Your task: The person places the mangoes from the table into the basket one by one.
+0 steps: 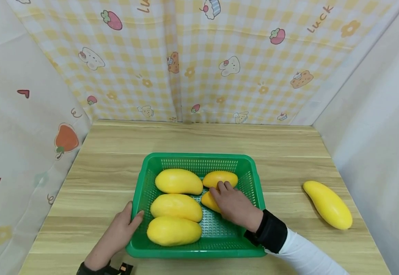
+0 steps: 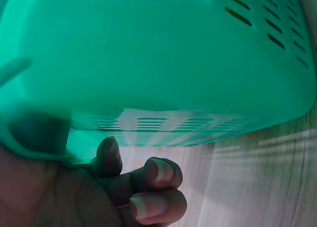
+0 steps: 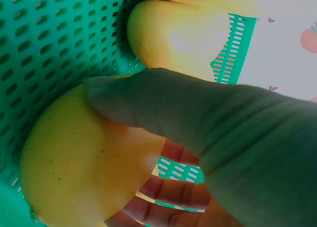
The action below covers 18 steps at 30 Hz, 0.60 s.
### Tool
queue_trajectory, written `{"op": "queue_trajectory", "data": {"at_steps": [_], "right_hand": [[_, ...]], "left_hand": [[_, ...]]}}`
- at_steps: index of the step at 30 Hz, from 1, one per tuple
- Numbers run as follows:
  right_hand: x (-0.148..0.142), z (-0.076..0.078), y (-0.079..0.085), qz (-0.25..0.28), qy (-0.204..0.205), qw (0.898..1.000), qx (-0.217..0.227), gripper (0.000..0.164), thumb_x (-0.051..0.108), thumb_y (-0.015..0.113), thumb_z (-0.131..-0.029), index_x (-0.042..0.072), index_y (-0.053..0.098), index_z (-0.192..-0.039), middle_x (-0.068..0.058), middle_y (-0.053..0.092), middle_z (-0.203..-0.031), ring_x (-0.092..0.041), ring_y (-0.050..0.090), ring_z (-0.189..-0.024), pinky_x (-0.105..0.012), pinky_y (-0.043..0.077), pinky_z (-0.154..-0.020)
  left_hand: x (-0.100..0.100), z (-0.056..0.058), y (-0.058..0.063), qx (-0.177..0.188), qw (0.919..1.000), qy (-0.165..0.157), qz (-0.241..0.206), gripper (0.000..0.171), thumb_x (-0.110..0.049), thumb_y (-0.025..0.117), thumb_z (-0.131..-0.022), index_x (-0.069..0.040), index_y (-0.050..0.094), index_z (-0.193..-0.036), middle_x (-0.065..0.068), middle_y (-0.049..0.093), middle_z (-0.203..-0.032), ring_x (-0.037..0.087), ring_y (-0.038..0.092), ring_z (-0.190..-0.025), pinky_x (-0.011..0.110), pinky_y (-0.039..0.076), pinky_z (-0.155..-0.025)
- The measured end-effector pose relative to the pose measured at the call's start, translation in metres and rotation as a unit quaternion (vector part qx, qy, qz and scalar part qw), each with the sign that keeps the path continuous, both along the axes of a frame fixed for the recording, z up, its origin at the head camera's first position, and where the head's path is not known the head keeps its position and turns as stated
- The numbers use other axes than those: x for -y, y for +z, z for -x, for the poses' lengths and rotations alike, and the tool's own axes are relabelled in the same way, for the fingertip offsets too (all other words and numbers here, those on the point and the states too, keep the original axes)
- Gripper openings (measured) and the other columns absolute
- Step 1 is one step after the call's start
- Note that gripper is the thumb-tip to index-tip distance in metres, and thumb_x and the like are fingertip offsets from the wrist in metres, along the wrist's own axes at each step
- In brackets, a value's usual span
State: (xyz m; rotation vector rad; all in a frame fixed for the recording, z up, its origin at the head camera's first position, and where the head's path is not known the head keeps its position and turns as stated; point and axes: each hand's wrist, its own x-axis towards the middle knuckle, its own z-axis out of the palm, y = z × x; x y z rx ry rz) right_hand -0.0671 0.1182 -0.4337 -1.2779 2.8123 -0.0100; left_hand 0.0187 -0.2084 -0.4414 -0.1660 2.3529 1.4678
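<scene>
A green plastic basket [image 1: 199, 253] stands on the table with several yellow mangoes in it. Three of them, such as the middle mango [image 1: 176, 207], lie in a column on the left. My right hand [image 1: 235, 205] reaches inside and grips a smaller mango [image 1: 209, 201] on the right, mostly covered by the hand; the right wrist view shows the thumb across this mango [image 3: 69, 158]. Just behind lies another small mango [image 1: 220, 178], close to the fingertips. At the basket's left rim, my left hand [image 1: 119, 232] holds on, its fingers curled outside the wall [image 2: 138, 59].
One more mango [image 1: 328, 205] lies on the wooden table [image 1: 117, 141] to the right of the basket. A patterned yellow checked cloth [image 1: 199, 88] hangs along the back. White cloths [image 1: 378, 114] close off both sides.
</scene>
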Motion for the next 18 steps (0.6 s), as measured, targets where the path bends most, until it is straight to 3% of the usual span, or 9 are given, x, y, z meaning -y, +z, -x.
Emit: {"op": "queue_trajectory", "data": {"at_steps": [3, 7, 13, 18], "right_hand": [[-0.0005, 0.0000, 0.0009, 0.002, 0.008, 1.000, -0.022, 0.033, 0.009, 0.071, -0.083, 0.007, 0.055, -0.112, -0.008, 0.045, -0.091, -0.019, 0.041, -0.074, -0.022, 0.039, -0.049], [-0.0017, -0.0003, 0.0018, 0.003, 0.007, 1.000, -0.020, 0.031, 0.010, 0.071, -0.085, 0.008, 0.056, -0.113, -0.007, 0.045, -0.092, -0.019, 0.041, -0.074, -0.023, 0.040, -0.051], [-0.0053, 0.0005, 0.0045, -0.005, 0.000, 1.000, 0.011, 0.050, 0.016, 0.079, -0.079, 0.009, 0.053, -0.121, -0.007, 0.047, -0.099, -0.020, 0.045, -0.080, -0.026, 0.044, -0.056], [-0.0079, 0.0022, 0.0081, 0.008, -0.006, 1.000, 0.007, 0.039, 0.010, 0.072, -0.084, 0.008, 0.054, -0.120, -0.007, 0.048, -0.097, -0.020, 0.043, -0.076, -0.025, 0.041, -0.054]], "left_hand": [[0.0002, -0.0002, 0.0011, -0.002, 1.0000, 0.001, -0.001, 0.029, -0.021, 0.043, -0.104, 0.001, 0.038, -0.123, 0.012, 0.060, -0.081, 0.017, 0.067, -0.062, 0.030, 0.054, -0.048], [-0.0004, -0.0008, 0.0019, -0.005, 1.0000, 0.005, 0.003, 0.029, -0.021, 0.044, -0.104, 0.000, 0.039, -0.122, 0.011, 0.060, -0.079, 0.017, 0.066, -0.061, 0.029, 0.054, -0.047], [-0.0013, -0.0015, 0.0022, -0.009, 0.9999, 0.005, 0.013, 0.028, -0.021, 0.045, -0.103, 0.000, 0.040, -0.120, 0.010, 0.059, -0.077, 0.016, 0.065, -0.060, 0.028, 0.054, -0.047], [-0.0019, -0.0018, 0.0027, -0.009, 0.9998, 0.006, 0.017, 0.026, -0.021, 0.044, -0.103, 0.000, 0.040, -0.118, 0.010, 0.058, -0.077, 0.016, 0.065, -0.060, 0.028, 0.054, -0.047]]}}
